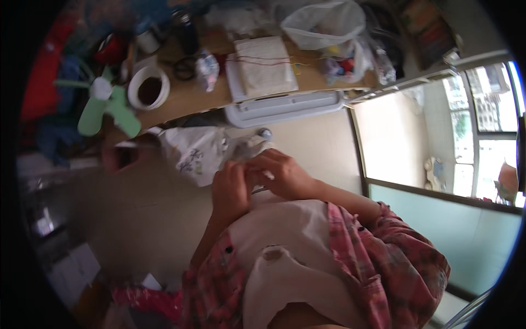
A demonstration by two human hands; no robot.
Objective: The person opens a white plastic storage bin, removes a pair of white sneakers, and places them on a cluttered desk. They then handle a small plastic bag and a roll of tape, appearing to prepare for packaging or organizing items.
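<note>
My left hand [232, 185] and my right hand [283, 172] meet in front of my body, fingers bent and close together. Near the fingertips there is a translucent plastic bag [246, 147], blurred, and whether the fingers grip it I cannot tell. A small whitish bit shows at my right palm. Just left of the hands hangs a white plastic bag with printed characters [195, 152]. Beyond them, on the wooden table [189, 96], a folded cream cloth [267, 68] lies with red threads across it.
A green-bladed fan [100, 88] stands at the table's left, beside a white tub with dark contents [148, 91]. Scissors [184, 69] and an open white bag [324, 24] are farther back. A grey plastic lid [287, 107] juts below the table edge; a glass partition [444, 230] stands at right.
</note>
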